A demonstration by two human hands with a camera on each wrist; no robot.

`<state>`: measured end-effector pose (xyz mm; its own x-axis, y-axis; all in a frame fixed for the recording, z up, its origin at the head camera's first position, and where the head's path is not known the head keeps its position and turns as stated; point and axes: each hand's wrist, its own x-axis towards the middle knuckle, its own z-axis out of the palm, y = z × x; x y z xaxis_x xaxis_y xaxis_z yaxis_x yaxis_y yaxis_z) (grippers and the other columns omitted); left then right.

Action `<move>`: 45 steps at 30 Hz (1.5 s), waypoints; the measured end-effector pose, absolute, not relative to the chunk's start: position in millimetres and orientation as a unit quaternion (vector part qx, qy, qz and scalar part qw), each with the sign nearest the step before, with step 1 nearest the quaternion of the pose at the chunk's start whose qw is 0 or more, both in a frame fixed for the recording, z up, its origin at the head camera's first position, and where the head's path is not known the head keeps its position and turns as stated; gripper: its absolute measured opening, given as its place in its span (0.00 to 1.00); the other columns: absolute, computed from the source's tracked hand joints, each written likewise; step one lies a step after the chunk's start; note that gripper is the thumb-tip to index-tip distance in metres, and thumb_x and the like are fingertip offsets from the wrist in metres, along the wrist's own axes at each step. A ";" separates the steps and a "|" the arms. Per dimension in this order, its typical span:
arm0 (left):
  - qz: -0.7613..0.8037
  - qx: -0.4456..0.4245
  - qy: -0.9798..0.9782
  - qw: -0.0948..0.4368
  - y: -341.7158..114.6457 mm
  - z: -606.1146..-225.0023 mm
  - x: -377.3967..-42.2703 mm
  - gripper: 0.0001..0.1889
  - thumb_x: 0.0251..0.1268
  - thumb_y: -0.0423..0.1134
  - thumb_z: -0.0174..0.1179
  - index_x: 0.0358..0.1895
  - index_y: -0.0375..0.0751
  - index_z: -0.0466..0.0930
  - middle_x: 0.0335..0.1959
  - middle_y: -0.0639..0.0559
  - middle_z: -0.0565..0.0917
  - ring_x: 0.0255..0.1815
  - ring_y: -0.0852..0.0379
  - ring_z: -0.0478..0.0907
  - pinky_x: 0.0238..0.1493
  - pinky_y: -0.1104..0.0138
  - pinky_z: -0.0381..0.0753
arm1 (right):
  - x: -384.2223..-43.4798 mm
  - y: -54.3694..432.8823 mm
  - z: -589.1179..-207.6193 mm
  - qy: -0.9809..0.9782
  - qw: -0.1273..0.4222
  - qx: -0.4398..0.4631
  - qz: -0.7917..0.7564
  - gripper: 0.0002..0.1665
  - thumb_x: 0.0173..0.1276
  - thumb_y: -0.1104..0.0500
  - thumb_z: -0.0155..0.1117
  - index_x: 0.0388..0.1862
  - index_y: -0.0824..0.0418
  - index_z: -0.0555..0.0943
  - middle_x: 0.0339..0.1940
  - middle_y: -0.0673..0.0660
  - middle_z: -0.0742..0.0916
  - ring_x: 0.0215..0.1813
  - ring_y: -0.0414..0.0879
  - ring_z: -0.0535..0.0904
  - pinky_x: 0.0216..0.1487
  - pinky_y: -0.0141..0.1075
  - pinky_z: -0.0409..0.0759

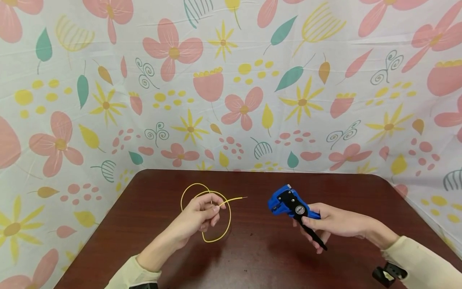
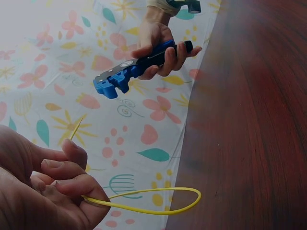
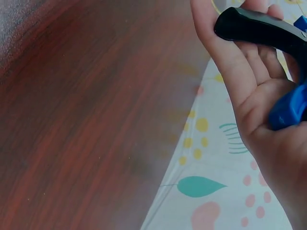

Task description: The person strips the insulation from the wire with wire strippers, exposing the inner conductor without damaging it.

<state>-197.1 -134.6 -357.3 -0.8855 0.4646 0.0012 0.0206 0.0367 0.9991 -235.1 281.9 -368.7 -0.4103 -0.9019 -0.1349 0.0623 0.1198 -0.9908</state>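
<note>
Between thumb and fingers, my left hand pinches a yellow wire near one end. That end points right and shows a short bare tip; the rest hangs in loose loops around the hand. My right hand grips a blue and black wire stripper, its head tilted up and left toward the wire. A gap separates the tool's head from the wire tip. The left wrist view shows the wire stripper with its notched blue jaws apart. In the right wrist view, its black handle lies across the curled fingers.
A dark reddish-brown wooden table lies beneath both hands. Behind it hangs a white cloth printed with flowers and leaves. A black device sits at the right sleeve's cuff.
</note>
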 end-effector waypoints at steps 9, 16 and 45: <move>0.659 0.177 0.714 0.154 -135.2 -358.1 -197.0 0.06 0.83 0.32 0.52 0.52 0.35 0.77 0.25 0.51 0.74 0.22 0.60 0.63 0.24 0.71 0.62 | -231.5 277.7 -377.5 0.661 0.369 -0.356 -0.548 0.14 0.89 0.65 0.41 0.53 0.72 0.73 0.23 0.74 0.70 0.16 0.69 0.61 0.13 0.41 0.79; 0.660 0.179 0.714 0.150 -135.8 -358.3 -197.4 0.06 0.83 0.32 0.52 0.51 0.35 0.77 0.25 0.50 0.74 0.21 0.60 0.62 0.24 0.72 0.62 | -222.5 272.6 -379.9 0.757 0.346 -0.290 -0.472 0.14 0.86 0.59 0.55 0.47 0.71 0.80 0.13 0.47 0.68 0.09 0.39 0.59 0.10 0.27 0.63; 0.665 0.174 0.709 0.157 -136.4 -359.0 -198.9 0.06 0.84 0.31 0.50 0.52 0.35 0.76 0.25 0.50 0.73 0.22 0.59 0.63 0.24 0.70 0.61 | -230.3 266.6 -365.7 0.901 0.174 -0.221 -0.329 0.26 0.78 0.37 0.63 0.34 0.58 0.85 0.14 0.46 0.71 0.14 0.38 0.64 0.17 0.30 0.65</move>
<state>-198.9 -136.4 -359.0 -0.8900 0.4559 0.0082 0.0367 0.0538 0.9979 -230.3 266.6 -365.7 -0.8411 -0.5139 -0.1687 -0.2842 0.6853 -0.6705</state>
